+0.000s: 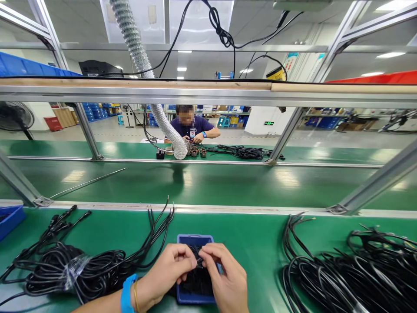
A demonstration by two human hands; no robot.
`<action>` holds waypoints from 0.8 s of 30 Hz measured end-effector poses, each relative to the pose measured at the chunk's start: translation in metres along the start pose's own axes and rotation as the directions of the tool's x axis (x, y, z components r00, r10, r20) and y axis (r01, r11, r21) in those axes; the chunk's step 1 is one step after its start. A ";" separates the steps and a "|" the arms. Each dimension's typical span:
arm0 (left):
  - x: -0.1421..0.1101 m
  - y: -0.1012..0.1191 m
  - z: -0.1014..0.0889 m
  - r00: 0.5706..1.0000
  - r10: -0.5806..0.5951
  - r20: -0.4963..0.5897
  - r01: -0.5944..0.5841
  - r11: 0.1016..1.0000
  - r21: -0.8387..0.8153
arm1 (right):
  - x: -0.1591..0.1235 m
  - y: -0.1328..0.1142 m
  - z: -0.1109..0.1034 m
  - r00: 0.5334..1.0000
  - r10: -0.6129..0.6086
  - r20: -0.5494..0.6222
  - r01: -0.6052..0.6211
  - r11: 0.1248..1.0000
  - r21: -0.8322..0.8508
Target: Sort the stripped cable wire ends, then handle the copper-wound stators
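Note:
Both hands meet above a small blue bin (195,238) on the green bench, which holds small dark pieces (197,286). My left hand (167,271), with a blue band and a yellow bangle at the wrist, is closed in a pinch, thumb against curled fingers. Opposite it, my right hand (230,278) pinches with thumb and forefinger, its tips close to those of the left. Something small and dark shows between the fingertips, too small to name. The hands hide part of the bin.
A tied bundle of black cables (78,269) lies at left, and a larger pile of black cables (345,274) at right. Aluminium posts (378,182) frame the bench. A flexible silver duct (163,124) hangs down; beyond it a person (195,126) works at the opposite bench.

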State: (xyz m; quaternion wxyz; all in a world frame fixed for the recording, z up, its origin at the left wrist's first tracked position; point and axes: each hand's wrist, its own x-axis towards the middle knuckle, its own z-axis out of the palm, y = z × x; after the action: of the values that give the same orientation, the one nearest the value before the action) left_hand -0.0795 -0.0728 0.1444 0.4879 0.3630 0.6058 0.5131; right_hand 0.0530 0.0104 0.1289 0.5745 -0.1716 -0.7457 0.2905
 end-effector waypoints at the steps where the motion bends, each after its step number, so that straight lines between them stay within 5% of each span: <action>1: 0.000 0.000 0.000 1.000 0.000 0.001 0.000 1.000 0.001 | 0.000 0.000 0.000 1.000 -0.005 0.004 0.005 1.000 0.001; 10: 0.000 -0.003 0.000 1.000 0.009 0.015 -0.008 1.000 -0.028 | 0.000 0.004 0.001 0.998 -0.017 0.063 0.019 0.999 -0.032; 17: -0.005 -0.001 -0.002 0.993 0.095 -0.066 -0.105 0.982 -0.160 | 0.006 0.010 -0.015 0.917 0.128 0.379 -0.178 0.979 0.102; 24: -0.004 -0.006 0.000 0.979 0.174 -0.105 -0.178 0.984 -0.032 | -0.005 0.022 -0.005 0.872 0.270 0.409 -0.332 0.940 0.086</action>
State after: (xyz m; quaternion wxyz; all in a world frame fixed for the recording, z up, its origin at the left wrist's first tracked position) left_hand -0.0778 -0.0773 0.1391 0.4166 0.3783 0.5846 0.5844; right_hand 0.0578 0.0257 0.1122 0.3730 -0.1798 -0.7847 0.4612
